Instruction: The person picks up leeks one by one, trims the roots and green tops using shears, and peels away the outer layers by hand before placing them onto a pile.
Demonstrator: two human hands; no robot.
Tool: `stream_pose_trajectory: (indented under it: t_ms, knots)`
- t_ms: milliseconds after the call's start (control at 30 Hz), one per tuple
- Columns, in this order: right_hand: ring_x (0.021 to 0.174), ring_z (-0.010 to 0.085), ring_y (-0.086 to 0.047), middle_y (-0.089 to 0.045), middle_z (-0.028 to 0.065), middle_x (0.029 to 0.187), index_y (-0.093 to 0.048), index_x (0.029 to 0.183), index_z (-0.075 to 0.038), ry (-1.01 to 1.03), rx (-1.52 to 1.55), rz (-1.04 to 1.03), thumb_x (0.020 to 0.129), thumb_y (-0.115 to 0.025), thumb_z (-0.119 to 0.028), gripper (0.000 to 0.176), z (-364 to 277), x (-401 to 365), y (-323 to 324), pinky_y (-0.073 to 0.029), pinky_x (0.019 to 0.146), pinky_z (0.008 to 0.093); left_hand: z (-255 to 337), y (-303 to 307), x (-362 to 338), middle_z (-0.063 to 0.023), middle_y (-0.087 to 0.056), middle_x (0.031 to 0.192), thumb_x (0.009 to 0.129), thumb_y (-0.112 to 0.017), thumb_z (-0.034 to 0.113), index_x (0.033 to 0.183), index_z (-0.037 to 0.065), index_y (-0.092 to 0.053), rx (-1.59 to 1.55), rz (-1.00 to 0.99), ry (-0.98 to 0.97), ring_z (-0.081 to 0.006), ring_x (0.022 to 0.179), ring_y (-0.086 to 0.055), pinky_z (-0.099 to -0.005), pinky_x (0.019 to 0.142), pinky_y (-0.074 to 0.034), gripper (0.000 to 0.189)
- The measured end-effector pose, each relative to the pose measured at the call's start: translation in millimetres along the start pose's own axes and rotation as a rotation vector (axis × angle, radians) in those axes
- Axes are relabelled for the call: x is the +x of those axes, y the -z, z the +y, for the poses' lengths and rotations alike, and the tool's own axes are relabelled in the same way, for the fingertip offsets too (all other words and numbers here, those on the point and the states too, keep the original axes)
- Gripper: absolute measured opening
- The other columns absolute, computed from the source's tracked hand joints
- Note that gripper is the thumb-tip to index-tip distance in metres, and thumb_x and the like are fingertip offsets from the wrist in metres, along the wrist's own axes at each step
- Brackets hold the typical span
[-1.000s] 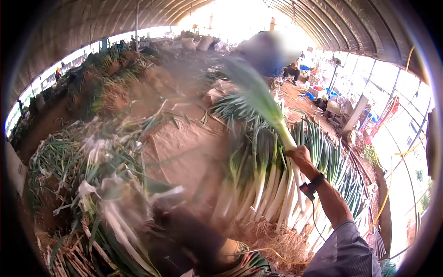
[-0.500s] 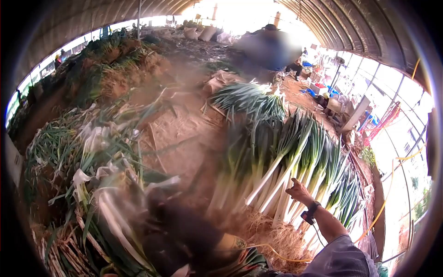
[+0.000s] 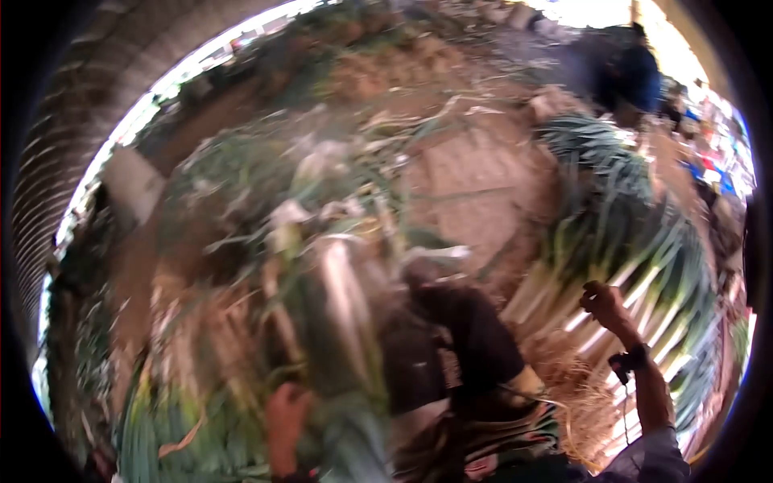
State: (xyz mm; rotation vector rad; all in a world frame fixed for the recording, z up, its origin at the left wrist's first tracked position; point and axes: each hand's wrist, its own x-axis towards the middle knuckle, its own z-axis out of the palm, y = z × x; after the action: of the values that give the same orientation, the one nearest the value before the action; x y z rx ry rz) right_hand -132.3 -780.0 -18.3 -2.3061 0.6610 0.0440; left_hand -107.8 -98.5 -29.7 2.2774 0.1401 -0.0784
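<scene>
Above the large row of leeks with white stalks [image 3: 640,286] at the right is my right hand [image 3: 604,304], its fingers bent; whether it holds anything small cannot be made out. A dark device is strapped to that wrist. My left hand [image 3: 288,414], blurred by motion, is low in the view, beside green leek leaves [image 3: 346,431]. Its fingers are too smeared to read. Between the hands are my dark-clothed legs [image 3: 475,338]. Peeled white leek stalks [image 3: 342,282] lie just left of them.
Loose leaves and peelings [image 3: 314,165] cover the ground ahead. More leeks with brown roots [image 3: 201,322] lie at the left. A brown sheet [image 3: 479,181] is in the middle. A person in dark blue [image 3: 632,76] is at the back right.
The view has turned left and down, so the leek row sits farther right. My left hand has come into view low down. My right hand's pointing finger now looks more bent.
</scene>
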Motion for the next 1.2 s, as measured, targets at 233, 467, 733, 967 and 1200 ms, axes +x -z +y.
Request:
stream_pose_trajectory:
  t_ms: [233,467,733,967,1200]
  knots:
    - [0.087,0.0239,-0.073,-0.073,0.0155,0.101,-0.068,0.117,0.003,0.681,0.075,-0.21,0.089,-0.075,-0.008,0.031,-177.4,-3.6,-64.1,-0.058,0.076,0.0346,22.3,-38.3,5.5,-0.009,-0.073,0.089,0.092,-0.072,0.016,0.109,-0.001,-0.068,-0.105,0.025,0.088,-0.0149,0.079,-0.07,-0.031,0.071,-0.055,0.025]
    - [0.09,0.0335,-0.071,-0.07,0.0172,0.104,-0.065,0.113,-0.001,1.017,-0.068,-0.306,0.089,-0.071,-0.011,0.027,-248.4,-9.2,-136.6,-0.059,0.078,0.0429,22.7,-128.3,26.5,-0.0195,-0.071,0.106,0.09,-0.069,0.021,0.118,0.001,-0.066,0.072,0.062,0.061,-0.0342,0.095,-0.07,-0.0437,0.085,-0.055,0.034]
    - [0.086,0.0343,-0.066,-0.067,0.0172,0.095,-0.067,0.108,0.0,1.087,0.064,-0.431,0.083,-0.074,-0.006,0.027,-237.5,0.9,-177.3,-0.053,0.075,0.0423,47.9,-139.7,20.9,-0.0163,-0.058,0.112,0.091,-0.065,0.018,0.129,0.011,-0.058,0.544,0.128,-0.284,-0.0372,0.105,-0.056,-0.0488,0.089,-0.049,0.04]
    - [0.083,0.0364,-0.07,-0.07,0.018,0.091,-0.069,0.105,0.0,1.101,0.149,-0.36,0.086,-0.073,-0.007,0.02,-233.4,4.0,-185.0,-0.056,0.072,0.0425,64.4,-149.2,31.2,-0.0141,-0.055,0.105,0.091,-0.067,0.037,0.105,0.013,-0.066,0.662,0.215,-0.288,-0.0352,0.103,-0.052,-0.0496,0.088,-0.042,0.027]
    - [0.08,0.0357,-0.07,-0.07,0.0167,0.088,-0.07,0.103,-0.002,1.074,0.171,-0.314,0.086,-0.072,-0.006,0.017,-230.6,0.3,-186.7,-0.056,0.07,0.042,56.1,-164.5,38.8,-0.018,-0.056,0.112,0.09,-0.069,0.027,0.112,0.011,-0.066,0.656,0.053,-0.137,-0.0402,0.114,-0.048,-0.0564,0.094,-0.04,0.028]
